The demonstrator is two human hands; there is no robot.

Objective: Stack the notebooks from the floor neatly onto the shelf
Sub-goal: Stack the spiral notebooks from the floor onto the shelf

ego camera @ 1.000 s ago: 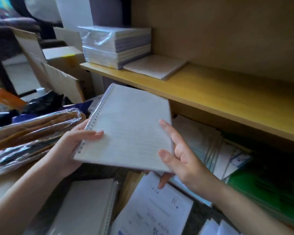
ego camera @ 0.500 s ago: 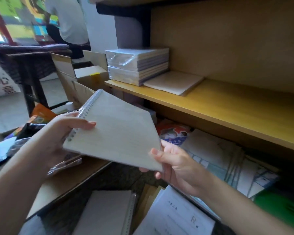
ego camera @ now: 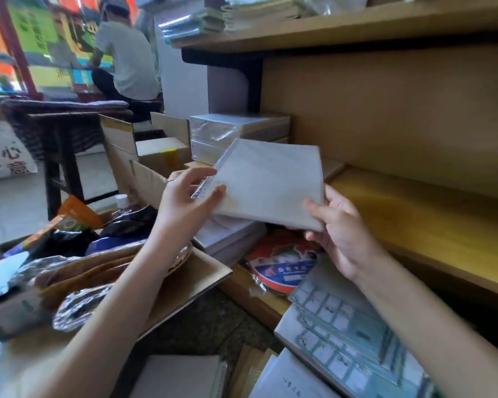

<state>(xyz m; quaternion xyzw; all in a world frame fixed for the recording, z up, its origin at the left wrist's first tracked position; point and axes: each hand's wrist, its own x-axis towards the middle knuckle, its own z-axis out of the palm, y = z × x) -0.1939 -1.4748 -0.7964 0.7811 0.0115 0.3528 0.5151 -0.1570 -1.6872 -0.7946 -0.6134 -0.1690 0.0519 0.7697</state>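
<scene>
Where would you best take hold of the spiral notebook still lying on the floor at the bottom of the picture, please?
Judging by its pose, grip the notebook by its plain left edge, coming from the left: it lies flat, its spiral binding runs down the right side, and papers crowd that side.

I count two hands, my left hand and right hand, one spiral notebook between them, and two wrapped packs on the shelf.

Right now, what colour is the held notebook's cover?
Plain white notebook, spiral edge at left; head view.
</scene>
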